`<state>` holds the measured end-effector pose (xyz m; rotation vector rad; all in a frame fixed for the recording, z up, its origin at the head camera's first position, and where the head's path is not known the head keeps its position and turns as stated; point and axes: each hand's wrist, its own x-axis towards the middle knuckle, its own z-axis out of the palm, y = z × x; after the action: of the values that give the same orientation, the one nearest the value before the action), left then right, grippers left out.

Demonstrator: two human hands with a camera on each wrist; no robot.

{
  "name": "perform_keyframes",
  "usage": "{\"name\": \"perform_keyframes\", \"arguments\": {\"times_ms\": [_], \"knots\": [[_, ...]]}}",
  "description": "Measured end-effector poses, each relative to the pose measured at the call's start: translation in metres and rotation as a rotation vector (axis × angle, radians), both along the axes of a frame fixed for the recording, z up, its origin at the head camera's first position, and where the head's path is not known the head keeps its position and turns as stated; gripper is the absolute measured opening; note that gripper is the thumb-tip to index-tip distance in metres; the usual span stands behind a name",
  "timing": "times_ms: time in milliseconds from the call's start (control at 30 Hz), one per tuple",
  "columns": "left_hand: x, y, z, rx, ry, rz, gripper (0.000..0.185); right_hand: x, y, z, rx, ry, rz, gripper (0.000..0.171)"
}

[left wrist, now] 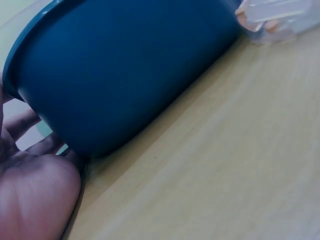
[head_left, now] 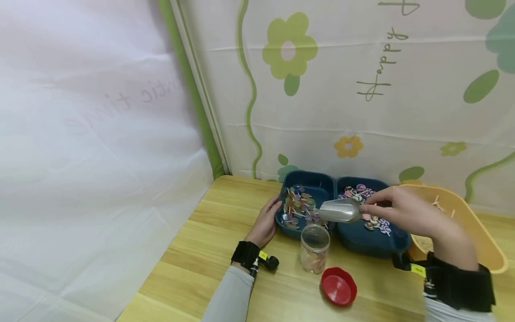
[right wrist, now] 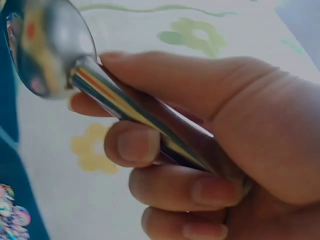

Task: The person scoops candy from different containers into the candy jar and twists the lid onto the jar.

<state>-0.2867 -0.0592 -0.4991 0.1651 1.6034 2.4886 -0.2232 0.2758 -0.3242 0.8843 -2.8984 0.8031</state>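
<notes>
My right hand [head_left: 410,212] grips the handle of a metal scoop [head_left: 339,209], fingers curled round it in the right wrist view. The scoop's bowl points left and overlaps where two dark blue bins meet in the head view. Small lollipop-shaped pieces [head_left: 297,203] lie in the left blue bin [head_left: 319,180]; swirled lollipop pieces [head_left: 376,223] lie in the right blue bin [head_left: 362,246]. My left hand [head_left: 265,221] rests on the left bin's outer side, its fingers fairly straight along the wall below the rim. A clear jar [head_left: 315,243] with pinkish pieces at its bottom stands uncapped before the bins.
A red lid [head_left: 339,287] lies on the wooden table [head_left: 177,273], just right of the jar. The yellow bin [head_left: 479,232] at the right holds a few white-stick pieces and sits partly behind the right arm. A patterned curtain [head_left: 306,112] hangs behind the bins, a white one at left.
</notes>
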Motion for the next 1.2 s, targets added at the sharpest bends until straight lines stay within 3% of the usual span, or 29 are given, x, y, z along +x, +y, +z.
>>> {"name": "perform_keyframes", "arguments": {"times_ms": [300, 567, 933, 1200], "knots": [[0.0, -0.001, -0.003, -0.001, 0.001, -0.005, 0.049, -0.032, -0.059, -0.045, 0.129, 0.016, 0.005, 0.011], [0.0, 0.0, -0.002, 0.005, 0.027, -0.016, 0.049, -0.044, -0.094, -0.081, 0.033, -0.024, 0.064, 0.015], [0.001, -0.001, -0.002, 0.002, 0.037, 0.0, 0.048, -0.051, -0.087, -0.085, -0.018, -0.073, 0.106, 0.016], [-0.001, -0.001, -0.002, 0.002, 0.018, -0.01, 0.048, -0.057, -0.073, -0.087, -0.116, -0.122, 0.2, 0.018]]}}
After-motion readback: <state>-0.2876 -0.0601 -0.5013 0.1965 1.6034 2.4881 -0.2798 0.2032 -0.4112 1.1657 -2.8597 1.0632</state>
